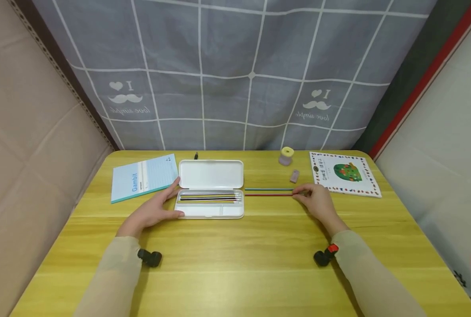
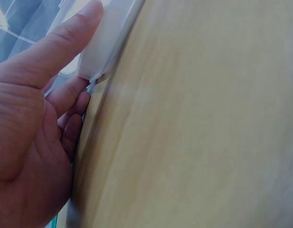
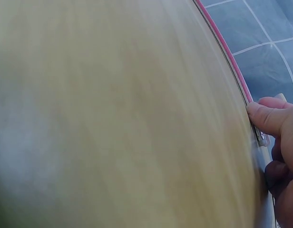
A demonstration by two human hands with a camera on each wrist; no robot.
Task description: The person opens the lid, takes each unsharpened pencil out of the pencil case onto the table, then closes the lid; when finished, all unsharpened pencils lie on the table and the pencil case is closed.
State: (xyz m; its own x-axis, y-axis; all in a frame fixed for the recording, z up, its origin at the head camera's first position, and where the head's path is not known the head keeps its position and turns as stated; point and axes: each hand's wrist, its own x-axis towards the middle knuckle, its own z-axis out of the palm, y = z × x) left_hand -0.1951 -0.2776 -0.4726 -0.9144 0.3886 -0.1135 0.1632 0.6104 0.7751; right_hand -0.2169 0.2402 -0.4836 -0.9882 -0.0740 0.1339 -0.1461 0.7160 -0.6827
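An open white pencil case lies on the table with its lid folded back. Several pencils lie inside. My left hand holds the case at its left end, thumb at the front corner and fingers at the back; the left wrist view shows the thumb along the case's edge. To the right of the case, a red pencil and a green pencil lie side by side. My right hand pinches the red pencil's right end between thumb and fingers, close to the green one's end.
A light-blue Gambit notebook lies at the left, with a small black object behind the lid. At the right are a yellow-topped roll, a purplish eraser and a white booklet. A grey checked curtain hangs behind.
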